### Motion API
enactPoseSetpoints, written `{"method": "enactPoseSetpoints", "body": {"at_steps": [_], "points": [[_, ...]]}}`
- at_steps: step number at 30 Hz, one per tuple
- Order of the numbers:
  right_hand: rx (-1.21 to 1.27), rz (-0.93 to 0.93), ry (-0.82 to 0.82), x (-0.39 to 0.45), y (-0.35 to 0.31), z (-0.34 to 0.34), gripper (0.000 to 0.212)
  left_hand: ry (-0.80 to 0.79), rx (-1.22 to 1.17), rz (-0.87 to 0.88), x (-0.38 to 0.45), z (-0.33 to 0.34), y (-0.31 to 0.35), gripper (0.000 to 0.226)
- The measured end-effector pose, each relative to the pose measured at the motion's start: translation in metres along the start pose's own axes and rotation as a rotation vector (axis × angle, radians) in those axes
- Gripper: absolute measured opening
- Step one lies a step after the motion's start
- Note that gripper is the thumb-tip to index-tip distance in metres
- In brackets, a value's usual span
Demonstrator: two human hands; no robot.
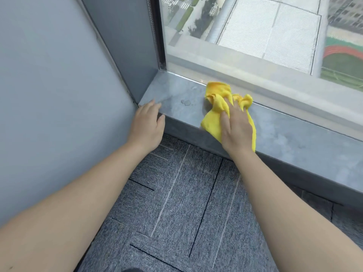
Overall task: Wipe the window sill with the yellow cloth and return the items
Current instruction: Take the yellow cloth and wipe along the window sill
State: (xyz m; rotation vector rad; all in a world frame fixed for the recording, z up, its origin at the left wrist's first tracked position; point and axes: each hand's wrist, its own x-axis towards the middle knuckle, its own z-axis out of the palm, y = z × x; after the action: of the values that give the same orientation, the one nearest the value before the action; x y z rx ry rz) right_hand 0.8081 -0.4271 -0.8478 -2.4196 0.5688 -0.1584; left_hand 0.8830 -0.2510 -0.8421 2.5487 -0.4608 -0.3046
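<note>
The grey stone window sill (294,132) runs from the left corner off to the right under the glass. A crumpled yellow cloth (218,93) lies on it, and my right hand (236,126) presses down flat on the cloth with its fingers spread over the folds. My left hand (147,122) rests on the sill's front edge near the left corner, fingers apart, holding nothing. A few small water drops (185,102) sit on the sill between the two hands.
A grey wall (59,95) and a dark window frame (129,46) close off the left end of the sill. The window pane (255,32) rises straight behind it. Grey carpet tiles (186,203) cover the floor below.
</note>
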Motion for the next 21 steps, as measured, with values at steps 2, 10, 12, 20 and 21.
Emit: {"method": "enactPoseSetpoints", "body": {"at_steps": [2,10,12,20,21], "points": [[0.089,0.084,0.042,0.005,-0.008,0.001,0.062,0.011,-0.010,0.001,-0.001,0.000,-0.001,0.040],[-0.420,0.187,-0.214,0.027,-0.034,0.033,0.062,-0.069,0.064,-0.019,0.000,-0.005,-0.017,0.045],[-0.453,0.115,-0.248,0.030,-0.041,0.039,0.060,-0.095,0.072,-0.004,0.000,-0.006,-0.020,0.047],[-0.529,-0.199,-0.342,0.020,-0.030,0.027,0.051,-0.130,0.124,-0.025,-0.001,-0.008,-0.020,0.047],[-0.534,-0.192,-0.334,0.017,-0.025,0.024,0.052,-0.133,0.122,-0.031,-0.001,-0.008,-0.020,0.047]]}}
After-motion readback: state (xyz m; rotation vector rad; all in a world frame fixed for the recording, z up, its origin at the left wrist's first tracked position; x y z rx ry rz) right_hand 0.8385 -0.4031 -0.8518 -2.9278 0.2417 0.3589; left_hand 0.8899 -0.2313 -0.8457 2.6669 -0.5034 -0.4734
